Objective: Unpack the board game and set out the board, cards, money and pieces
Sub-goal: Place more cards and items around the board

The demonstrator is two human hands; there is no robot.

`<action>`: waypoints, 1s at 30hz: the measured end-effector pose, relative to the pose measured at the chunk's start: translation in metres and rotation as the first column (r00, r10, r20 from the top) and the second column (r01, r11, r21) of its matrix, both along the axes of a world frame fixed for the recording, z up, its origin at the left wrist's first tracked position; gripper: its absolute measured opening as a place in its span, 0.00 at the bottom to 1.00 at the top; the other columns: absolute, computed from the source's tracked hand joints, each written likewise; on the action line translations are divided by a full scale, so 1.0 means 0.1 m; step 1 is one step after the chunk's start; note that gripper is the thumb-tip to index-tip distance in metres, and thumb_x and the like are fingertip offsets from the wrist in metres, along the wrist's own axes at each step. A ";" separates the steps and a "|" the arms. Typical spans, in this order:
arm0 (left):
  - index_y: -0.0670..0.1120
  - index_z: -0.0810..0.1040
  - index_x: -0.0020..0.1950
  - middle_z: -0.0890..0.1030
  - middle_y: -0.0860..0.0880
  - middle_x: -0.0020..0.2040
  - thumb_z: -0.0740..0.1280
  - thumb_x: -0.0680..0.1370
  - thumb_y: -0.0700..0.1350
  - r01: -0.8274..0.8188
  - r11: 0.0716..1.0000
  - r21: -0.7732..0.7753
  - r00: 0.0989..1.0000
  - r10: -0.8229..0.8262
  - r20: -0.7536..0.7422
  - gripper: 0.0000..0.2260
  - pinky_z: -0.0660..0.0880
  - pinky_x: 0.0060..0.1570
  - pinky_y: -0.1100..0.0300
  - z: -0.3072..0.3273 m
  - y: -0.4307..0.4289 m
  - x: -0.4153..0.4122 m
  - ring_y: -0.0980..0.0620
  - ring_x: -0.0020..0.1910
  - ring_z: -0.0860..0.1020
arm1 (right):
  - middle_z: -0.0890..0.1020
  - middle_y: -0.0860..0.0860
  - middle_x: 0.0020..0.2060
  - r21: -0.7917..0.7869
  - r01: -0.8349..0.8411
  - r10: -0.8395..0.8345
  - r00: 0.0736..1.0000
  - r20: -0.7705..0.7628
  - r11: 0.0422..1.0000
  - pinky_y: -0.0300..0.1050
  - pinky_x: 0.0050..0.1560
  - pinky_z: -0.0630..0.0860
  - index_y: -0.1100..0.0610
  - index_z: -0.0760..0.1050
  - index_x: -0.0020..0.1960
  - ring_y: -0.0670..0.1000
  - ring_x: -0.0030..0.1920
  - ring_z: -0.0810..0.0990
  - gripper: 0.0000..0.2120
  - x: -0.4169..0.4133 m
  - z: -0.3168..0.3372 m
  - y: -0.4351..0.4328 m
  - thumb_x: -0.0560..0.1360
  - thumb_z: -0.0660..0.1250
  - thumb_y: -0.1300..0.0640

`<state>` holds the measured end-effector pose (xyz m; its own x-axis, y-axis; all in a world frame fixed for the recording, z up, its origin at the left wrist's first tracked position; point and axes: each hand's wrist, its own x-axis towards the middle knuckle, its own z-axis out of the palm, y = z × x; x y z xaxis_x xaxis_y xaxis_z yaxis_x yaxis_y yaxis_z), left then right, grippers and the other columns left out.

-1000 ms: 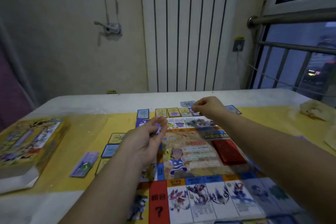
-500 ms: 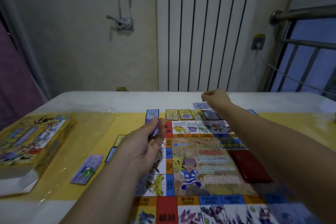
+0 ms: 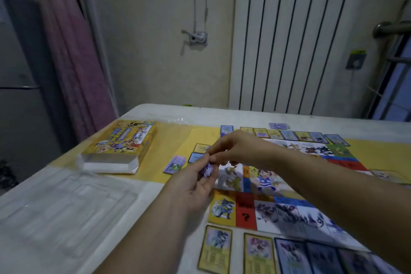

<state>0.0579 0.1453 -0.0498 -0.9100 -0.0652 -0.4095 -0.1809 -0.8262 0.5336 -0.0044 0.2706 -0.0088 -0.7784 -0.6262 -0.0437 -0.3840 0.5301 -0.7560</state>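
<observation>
While both hands meet over the left edge of the game board [image 3: 244,213], the L hand [image 3: 193,184] curls its fingers round a small stack of purple cards [image 3: 208,170]. The R hand [image 3: 235,149] reaches across w/ thumb & forefinger pinched on the stack's top edge. The board lies flat on the right half of the tabletop [image 3: 222,115], partly on a yellow cloth [image 3: 178,138]. A far row of cards [image 3: 289,134] runs face up just beyond the board's far edge. A near row of cards [image 3: 258,251] lines its near edge, the right-hand ones touching side to side. Two more cards [image 3: 200,148] sit by the board's left edge, partly hidden behind the hands, w/ a lone purple card [image 3: 175,163] just left of them. A small purple pile [image 3: 279,125] rests near the tabletop's far edge, past the far row. The yellow game box [image 3: 122,140] sits toward the far-left corner, well apart from the board. A clear plastic tray [image 3: 66,202] lies by the near-left corner. Motion blur leaves the card text unreadable.
</observation>
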 end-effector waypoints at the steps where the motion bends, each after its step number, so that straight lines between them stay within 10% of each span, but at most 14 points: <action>1: 0.34 0.76 0.48 0.77 0.39 0.58 0.63 0.77 0.35 -0.013 1.000 0.002 1.000 0.013 0.009 0.04 0.72 0.52 0.52 -0.01 -0.06 0.05 0.45 0.54 0.76 | 0.84 0.50 0.40 -0.004 0.003 -0.003 0.999 -0.032 1.000 0.36 0.37 0.71 0.55 0.83 0.50 0.41 0.36 0.77 0.06 0.04 -0.02 -0.07 0.74 0.71 0.57; 17: 0.34 0.76 0.46 0.79 0.39 0.47 0.64 0.77 0.34 -0.202 0.977 0.074 0.978 0.205 -0.026 0.03 0.75 0.40 0.52 -0.28 -0.58 -0.09 0.47 0.44 0.79 | 0.83 0.51 0.39 -0.073 0.081 -0.092 0.980 -0.175 0.994 0.25 0.28 0.67 0.60 0.83 0.44 0.33 0.26 0.74 0.03 -0.08 -0.27 -0.93 0.71 0.72 0.62; 26: 0.35 0.74 0.44 0.78 0.40 0.44 0.62 0.78 0.34 -0.250 0.966 0.069 0.968 0.251 -0.010 0.04 0.81 0.34 0.60 -0.26 -0.68 -0.09 0.49 0.42 0.78 | 0.85 0.53 0.41 -0.148 0.042 -0.057 0.994 -0.095 0.988 0.38 0.46 0.75 0.59 0.82 0.43 0.44 0.41 0.81 0.01 -0.26 -0.22 -0.98 0.72 0.72 0.61; 30: 0.35 0.73 0.46 0.77 0.40 0.50 0.58 0.80 0.33 -0.363 0.932 0.007 0.932 0.363 0.012 0.06 0.76 0.50 0.57 -0.22 -0.75 -0.07 0.46 0.51 0.78 | 0.83 0.55 0.44 -0.051 0.141 -0.144 0.988 -0.049 0.989 0.31 0.39 0.76 0.63 0.82 0.49 0.44 0.39 0.79 0.06 -0.38 -0.33 -0.99 0.74 0.70 0.61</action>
